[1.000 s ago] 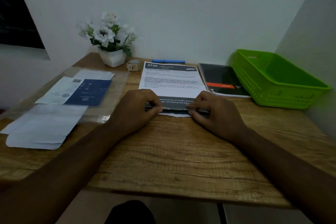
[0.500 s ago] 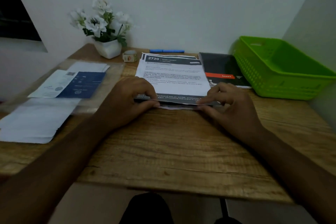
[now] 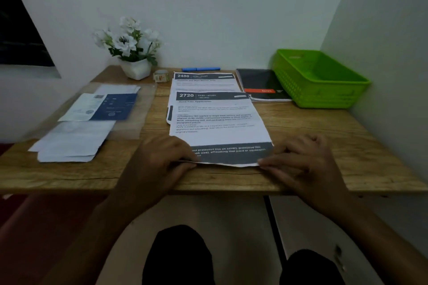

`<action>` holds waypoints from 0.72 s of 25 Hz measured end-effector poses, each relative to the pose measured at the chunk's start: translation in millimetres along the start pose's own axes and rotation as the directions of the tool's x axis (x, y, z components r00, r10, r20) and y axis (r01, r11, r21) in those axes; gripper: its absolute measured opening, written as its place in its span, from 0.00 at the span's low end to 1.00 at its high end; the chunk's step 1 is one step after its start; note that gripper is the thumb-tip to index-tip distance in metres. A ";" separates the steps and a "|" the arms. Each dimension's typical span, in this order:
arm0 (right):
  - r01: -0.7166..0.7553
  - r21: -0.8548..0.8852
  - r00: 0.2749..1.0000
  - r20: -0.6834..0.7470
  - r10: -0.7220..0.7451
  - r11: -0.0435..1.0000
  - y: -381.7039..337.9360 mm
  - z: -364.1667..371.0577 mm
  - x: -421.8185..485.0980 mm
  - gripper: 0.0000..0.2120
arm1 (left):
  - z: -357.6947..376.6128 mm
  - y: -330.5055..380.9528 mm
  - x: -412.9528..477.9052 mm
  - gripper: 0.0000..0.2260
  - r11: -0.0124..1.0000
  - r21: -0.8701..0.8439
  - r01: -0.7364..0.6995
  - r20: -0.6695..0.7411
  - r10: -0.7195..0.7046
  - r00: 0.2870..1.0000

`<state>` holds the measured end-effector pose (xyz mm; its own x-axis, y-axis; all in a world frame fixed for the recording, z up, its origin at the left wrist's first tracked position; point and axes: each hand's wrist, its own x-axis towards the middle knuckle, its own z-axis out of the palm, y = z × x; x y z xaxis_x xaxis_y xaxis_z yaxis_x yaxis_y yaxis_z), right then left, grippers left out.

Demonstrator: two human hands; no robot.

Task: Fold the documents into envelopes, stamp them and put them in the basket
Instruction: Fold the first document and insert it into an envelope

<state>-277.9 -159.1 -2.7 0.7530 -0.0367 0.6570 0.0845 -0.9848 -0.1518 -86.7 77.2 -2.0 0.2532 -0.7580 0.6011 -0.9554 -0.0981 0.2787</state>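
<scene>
2720 document lies flat mid-desk, over the 2400 sheet. Left hand and right hand each pinch a near corner. For a good fold: raise both corners together, square the side edges, then crease centre outward.

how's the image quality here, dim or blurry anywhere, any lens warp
Head view: dim, flat light with a cool cast, no glare; motion blur smears the right hand and the envelopes at left; on the document the big print is readable, the small print not; the wide lens makes the wall corner lean.
</scene>
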 end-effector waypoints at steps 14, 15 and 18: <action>-0.074 0.218 0.967 0.256 0.016 0.973 -6.7 6.0 5.7 0.11 | -13.9 -6.4 -9.2 0.11 0.962 -0.247 0.120 0.115 -0.094 0.989; -0.101 0.285 0.964 0.266 0.022 0.953 -2.7 5.6 12.5 0.12 | -16.1 -11.6 1.0 0.11 0.955 -0.255 0.149 0.125 -0.121 0.985; -0.209 0.427 0.962 0.252 0.107 0.880 14.7 13.7 43.8 0.11 | -15.3 -36.1 44.8 0.06 0.933 -0.236 0.271 0.157 -0.239 0.958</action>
<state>-234.7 -172.9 13.7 0.8977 -0.0976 0.4297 0.1952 -0.7862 -0.5863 -38.5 56.6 26.4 0.4471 -0.8040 0.3921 -0.7870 -0.1453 0.5996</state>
